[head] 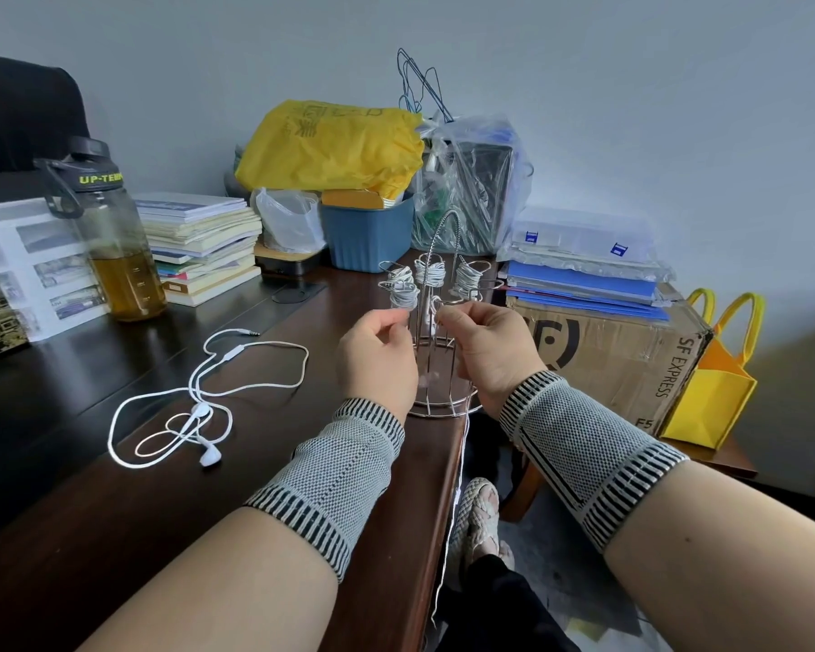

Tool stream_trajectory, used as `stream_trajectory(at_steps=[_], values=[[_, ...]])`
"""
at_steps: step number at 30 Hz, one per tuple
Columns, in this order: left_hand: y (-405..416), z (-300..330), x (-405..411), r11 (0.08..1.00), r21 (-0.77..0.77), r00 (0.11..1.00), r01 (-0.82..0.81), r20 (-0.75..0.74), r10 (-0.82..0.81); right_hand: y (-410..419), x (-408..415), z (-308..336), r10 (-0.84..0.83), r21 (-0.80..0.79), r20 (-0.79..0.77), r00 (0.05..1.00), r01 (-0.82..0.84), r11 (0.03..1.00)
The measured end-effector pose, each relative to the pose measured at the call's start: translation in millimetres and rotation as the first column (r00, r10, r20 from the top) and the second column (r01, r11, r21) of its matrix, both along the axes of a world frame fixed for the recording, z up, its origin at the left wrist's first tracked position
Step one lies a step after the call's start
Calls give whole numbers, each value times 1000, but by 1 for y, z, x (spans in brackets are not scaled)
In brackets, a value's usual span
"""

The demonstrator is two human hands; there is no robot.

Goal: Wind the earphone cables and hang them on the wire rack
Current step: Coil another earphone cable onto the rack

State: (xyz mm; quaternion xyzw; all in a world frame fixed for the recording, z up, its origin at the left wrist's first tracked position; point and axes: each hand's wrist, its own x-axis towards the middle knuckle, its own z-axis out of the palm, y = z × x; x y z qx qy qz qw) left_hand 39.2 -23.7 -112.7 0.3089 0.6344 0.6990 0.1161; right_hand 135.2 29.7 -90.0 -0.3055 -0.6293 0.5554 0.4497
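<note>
Both hands at wire rack [443,331], far right bench [114,510] edge. Left hand [377,355] and right hand [490,350] fingers pinch white cable [457,487]. Loose earphones [198,407] lie left; wound bundles [427,270] hang on rack.

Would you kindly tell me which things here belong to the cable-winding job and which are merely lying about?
Job:
- chrome wire rack carrying wound white cable bundles
- loose white earphones on the dark wooden desk
- white cable held by the left hand and right hand

Lying about:
- clear water bottle
- stacked books
- yellow plastic bag
- blue ribbed tub
- brown cardboard box
</note>
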Motion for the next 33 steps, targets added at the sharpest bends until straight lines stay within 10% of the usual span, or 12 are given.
stream_trajectory(at_steps=[15,33], values=[[-3,0,12,996,-69,981,64,-180,-75,5,0,-1,-89,134,92,992,76,988],[5,8,17,924,130,887,360,259,-382,10,-1,7,-195,48,104,975,191,980]])
